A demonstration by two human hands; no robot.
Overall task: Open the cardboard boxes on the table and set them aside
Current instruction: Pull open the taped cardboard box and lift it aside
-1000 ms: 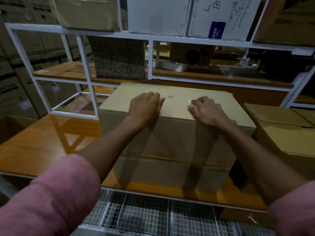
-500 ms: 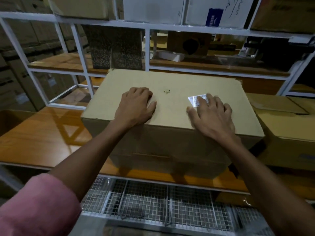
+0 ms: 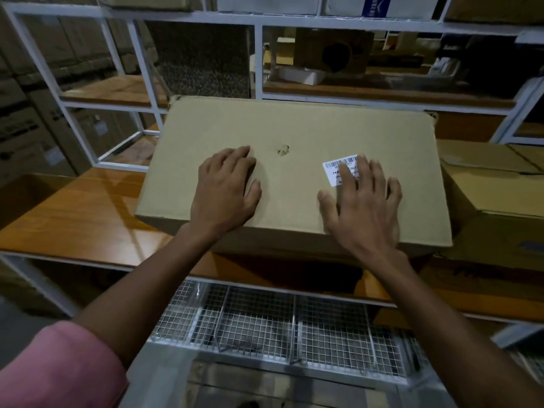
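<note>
1. A large closed brown cardboard box (image 3: 294,172) lies on the orange wooden worktop (image 3: 73,213), its near edge at the worktop's front
2. The left hand (image 3: 226,189) rests flat on its top, fingers loosely together, gripping nothing
3. The right hand (image 3: 365,207) lies flat with fingers spread, partly covering a white barcode label (image 3: 334,169)
4. A second brown cardboard box (image 3: 494,195) sits just beside, on the right
</note>
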